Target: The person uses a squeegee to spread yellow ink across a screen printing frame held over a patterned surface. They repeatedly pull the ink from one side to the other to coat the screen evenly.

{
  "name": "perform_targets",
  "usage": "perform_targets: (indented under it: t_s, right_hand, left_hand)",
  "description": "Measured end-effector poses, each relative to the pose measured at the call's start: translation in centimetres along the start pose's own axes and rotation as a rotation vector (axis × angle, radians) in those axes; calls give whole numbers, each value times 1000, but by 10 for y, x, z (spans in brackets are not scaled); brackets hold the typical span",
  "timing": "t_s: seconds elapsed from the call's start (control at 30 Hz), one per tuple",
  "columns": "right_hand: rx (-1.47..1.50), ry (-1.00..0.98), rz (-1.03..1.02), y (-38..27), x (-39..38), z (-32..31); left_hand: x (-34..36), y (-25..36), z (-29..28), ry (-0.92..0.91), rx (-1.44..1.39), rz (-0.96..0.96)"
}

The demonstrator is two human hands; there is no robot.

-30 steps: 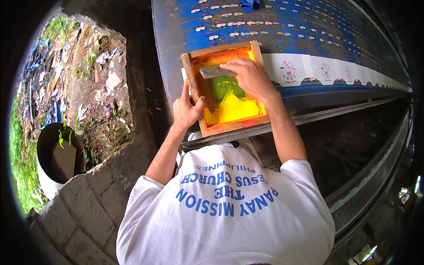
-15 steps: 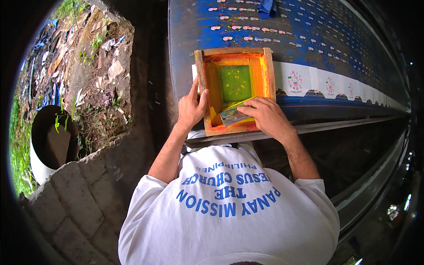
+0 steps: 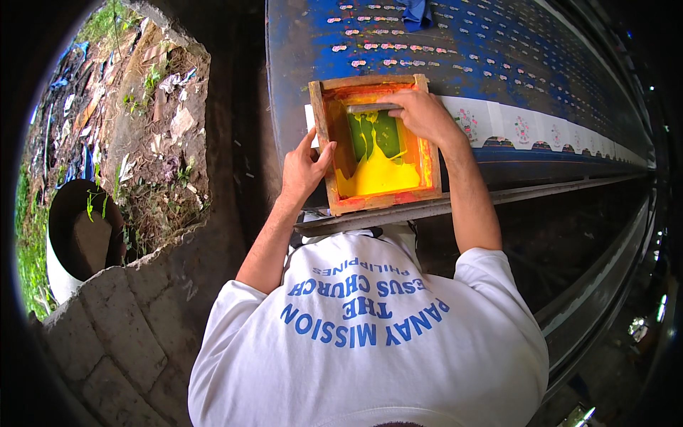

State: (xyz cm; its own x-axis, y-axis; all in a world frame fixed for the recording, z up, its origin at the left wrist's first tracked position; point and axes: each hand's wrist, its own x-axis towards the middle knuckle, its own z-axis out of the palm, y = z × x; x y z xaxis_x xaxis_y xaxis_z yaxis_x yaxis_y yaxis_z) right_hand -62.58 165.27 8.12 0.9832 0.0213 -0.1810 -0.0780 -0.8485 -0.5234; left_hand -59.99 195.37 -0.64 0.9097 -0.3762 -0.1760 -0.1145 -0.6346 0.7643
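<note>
The wooden frame (image 3: 388,203) lies at the near edge of the bench (image 3: 299,43), close to its left corner, its rails bare brown outside and smeared orange, red and yellow within. Inside, a green panel (image 3: 384,135) shows at the middle, and glossy yellow ink (image 3: 384,174) pools along the near end, drawn out in thin peaks and strings toward the far end. There the right hand (image 3: 423,114) has its grip closed on a flat grey blade (image 3: 370,107). The left hand (image 3: 306,171) sets thumb and fingers against the left rail; whether that grip is clenched, I cannot tell.
</note>
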Motion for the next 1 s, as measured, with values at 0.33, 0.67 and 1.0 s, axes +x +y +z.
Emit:
perform_targets:
  t_s: [0.33,0.67,1.0]
  right_hand:
    - [-57,119,-49,-20,-124,61]
    - [-73,198,-93,-21,-132,64]
    - [-172,299,-158,-13,-143,78]
  left_hand:
    - [-1,0,-13,-151,-127,-96]
    - [10,47,-28,-397,127,-135]
    - [8,6,-5,-196,155,41]
